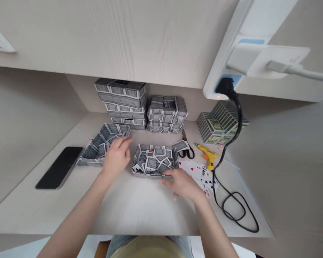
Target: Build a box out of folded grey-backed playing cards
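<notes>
My left hand point(116, 156) is over the right end of an open tray point(88, 152) built from playing cards with grey patterned backs. Its fingers stretch forward, apart from the thumb, and hold nothing I can see. A smaller card-built box point(136, 172) stands in the middle of the desk, filled with loose cut card pieces point(151, 163). At its front right corner, my right hand point(181, 182) has the index finger at the rim. The thumb is spread away below, in front of the box wall.
Stacks of card-built boxes point(121, 93) point(167, 116) stand at the back, with a green-striped card structure point(218, 123) to the right. Scissors point(187, 153), a yellow glue gun point(208, 156), flat playing cards point(195, 170) and a looped black cord point(233, 193) lie right. A phone point(59, 167) lies left.
</notes>
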`<state>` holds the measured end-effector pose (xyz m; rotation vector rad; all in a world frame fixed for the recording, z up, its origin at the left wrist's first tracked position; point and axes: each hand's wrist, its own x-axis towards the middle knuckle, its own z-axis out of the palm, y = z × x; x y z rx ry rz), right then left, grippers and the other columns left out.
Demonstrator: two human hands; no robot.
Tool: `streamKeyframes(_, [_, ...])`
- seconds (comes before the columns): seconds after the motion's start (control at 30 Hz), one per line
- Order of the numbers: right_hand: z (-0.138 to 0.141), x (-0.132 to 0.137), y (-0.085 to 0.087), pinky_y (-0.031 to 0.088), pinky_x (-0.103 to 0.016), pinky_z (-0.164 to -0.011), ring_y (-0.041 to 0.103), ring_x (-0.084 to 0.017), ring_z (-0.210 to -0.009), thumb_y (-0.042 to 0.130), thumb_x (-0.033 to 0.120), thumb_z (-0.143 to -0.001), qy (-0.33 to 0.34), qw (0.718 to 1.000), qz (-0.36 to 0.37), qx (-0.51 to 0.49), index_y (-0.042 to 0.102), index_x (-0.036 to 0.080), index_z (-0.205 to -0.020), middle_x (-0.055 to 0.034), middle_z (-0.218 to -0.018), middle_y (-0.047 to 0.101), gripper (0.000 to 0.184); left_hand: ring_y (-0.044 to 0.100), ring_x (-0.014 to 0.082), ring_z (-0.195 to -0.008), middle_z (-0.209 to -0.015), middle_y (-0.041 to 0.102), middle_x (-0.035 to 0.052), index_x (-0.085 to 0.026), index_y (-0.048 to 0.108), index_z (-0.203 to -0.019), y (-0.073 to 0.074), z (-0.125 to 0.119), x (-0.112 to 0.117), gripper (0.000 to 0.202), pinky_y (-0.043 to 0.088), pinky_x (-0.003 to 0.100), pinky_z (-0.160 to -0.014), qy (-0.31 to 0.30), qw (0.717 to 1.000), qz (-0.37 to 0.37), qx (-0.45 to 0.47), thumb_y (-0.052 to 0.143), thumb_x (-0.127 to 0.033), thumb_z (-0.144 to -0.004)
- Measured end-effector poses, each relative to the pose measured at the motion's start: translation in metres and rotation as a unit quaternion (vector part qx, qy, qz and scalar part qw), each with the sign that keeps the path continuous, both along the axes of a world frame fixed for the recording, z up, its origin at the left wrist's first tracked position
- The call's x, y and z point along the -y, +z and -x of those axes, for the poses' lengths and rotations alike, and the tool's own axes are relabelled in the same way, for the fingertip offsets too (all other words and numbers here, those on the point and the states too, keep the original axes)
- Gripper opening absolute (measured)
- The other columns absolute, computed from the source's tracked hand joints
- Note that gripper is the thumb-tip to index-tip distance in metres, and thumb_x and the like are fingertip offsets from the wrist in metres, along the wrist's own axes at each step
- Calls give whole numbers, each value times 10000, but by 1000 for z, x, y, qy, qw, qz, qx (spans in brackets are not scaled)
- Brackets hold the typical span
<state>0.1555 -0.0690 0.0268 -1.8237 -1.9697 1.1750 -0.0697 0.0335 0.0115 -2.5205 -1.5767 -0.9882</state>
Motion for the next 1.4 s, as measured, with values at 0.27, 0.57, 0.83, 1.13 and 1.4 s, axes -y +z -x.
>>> streamKeyframes(0.27, [-12, -31, -1, 424, -230, -585, 606, -139, -576, 464, 401, -795, -105, 974, -203, -6, 661, 220, -795, -1, -705, 671, 267, 574, 187, -900, -926, 650, 74, -148, 646, -859, -21, -59, -32, 266, 415, 317, -850, -82, 890, 219, 391, 488, -340, -763])
streamKeyframes(0.57, [7, -81, -18, 418, -323, -662, 608, -254, -803, 582, 487, -696, -20, 952, -216, 216, 663, 218, -880, -103, -830, 668, 336, 571, 203, -918, -920, 664, 80, -141, 655, -848, -32, -38, -25, 304, 391, 300, -847, -87, 789, 315, 520, 586, -388, -686])
streamKeyframes(0.83, [27, -85, -19, 412, -284, -621, 599, -231, -777, 510, 455, -750, 98, 931, -243, 255, 681, 161, -742, -130, -832, 644, 340, 594, 191, -775, -859, 665, 76, -129, 652, -827, -52, -36, -30, 338, 440, 276, -702, -98, 741, 405, 527, 588, -426, -676])
streamKeyframes(1.13, [11, -91, -13, 383, -247, -592, 617, -188, -717, 457, 187, -761, 114, 938, -247, 216, 667, 203, -791, -73, -780, 683, 213, 598, 180, -673, -710, 659, 80, -110, 646, -773, -65, -39, -43, 337, 443, 280, -662, -107, 740, 352, 563, 560, -425, -692])
streamKeyframes(1.4, [-15, -90, -1, 406, -222, -644, 603, -145, -729, 467, 203, -778, 79, 966, -242, 49, 658, 190, -799, -32, -796, 681, 192, 593, 167, -657, -682, 655, 55, -127, 652, -749, -67, -42, -44, 310, 433, 263, -637, -113, 743, 355, 556, 587, -418, -666])
